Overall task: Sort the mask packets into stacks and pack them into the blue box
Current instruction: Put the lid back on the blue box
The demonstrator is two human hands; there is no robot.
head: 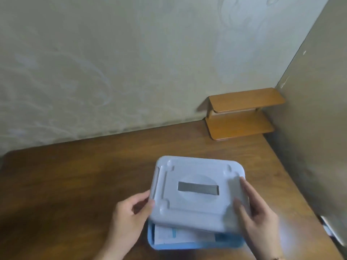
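A pale patterned wall fills the upper half of the frame above a dark wooden desk (75, 184), with a small 2-tier wooden shelf (242, 113) tucked into the corner at right of centre. In the lower centre, a person holds a pale grey lid (195, 192) with a rectangular slot in its top, tilted over the blue box (187, 245) that sits on the desk at the bottom of the frame. The left hand (129, 220) pinches the lid's left edge, thumb on top and fingers (144, 196) curled around the rim; the right hand (257, 218) grips the right edge, its fingers laid flat along the top surface. Holding both short ends appears meant to keep the lid level enough to line up with the box rim. The lid's far side is raised and its near edge sits low against the box, leaving a gap through which white mask packets (178, 235) with a pale blue stripe are visible lying flat inside the box. No packets are seen loose on the desk, so the sorting and packing look complete, and the step in hand is judged to be fitting the lid. Motion blur softens the right hand.
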